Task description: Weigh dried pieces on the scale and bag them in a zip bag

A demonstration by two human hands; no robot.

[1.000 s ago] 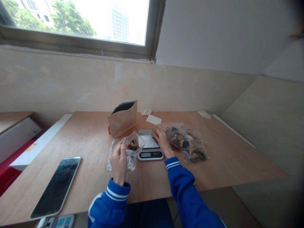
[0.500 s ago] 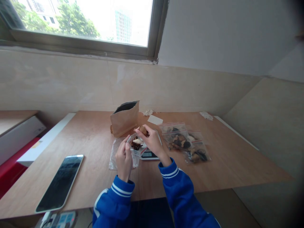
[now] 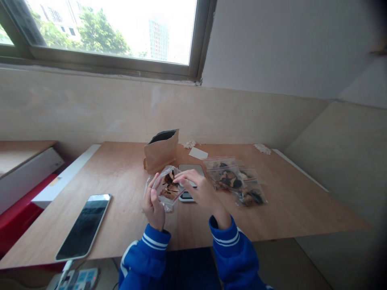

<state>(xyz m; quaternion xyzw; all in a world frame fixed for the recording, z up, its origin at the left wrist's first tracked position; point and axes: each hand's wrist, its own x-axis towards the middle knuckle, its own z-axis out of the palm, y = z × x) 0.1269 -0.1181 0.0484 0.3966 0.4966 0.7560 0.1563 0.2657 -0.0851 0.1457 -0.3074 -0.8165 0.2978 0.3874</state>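
Note:
My left hand [image 3: 154,205] holds a clear plastic zip bag [image 3: 167,206] from its left side, fingers behind and thumb in front. Brown and dark dried mushroom pieces [image 3: 170,191] lie inside the bag. My right hand [image 3: 201,191] reaches across to the bag's upper right edge, its fingertips over the mouth and the thumb by the red zip strip. Partly covered by my right hand, a small digital scale [image 3: 190,167] stands behind the bag. A brown paper pouch [image 3: 161,155] stands upright with its top open, just behind the bag.
Several filled zip bags [image 3: 229,177] of dried pieces lie to the right of the scale. A white card [image 3: 198,153] and crumpled tissue [image 3: 189,144] are at the back. A large phone [image 3: 84,227] lies at the left, above a power strip [image 3: 80,278] below the table edge.
The brown mushroom piece my right hand held above the bag is no longer between its fingers. The bag has tilted up, showing more pieces, and uncovers more of the scale.

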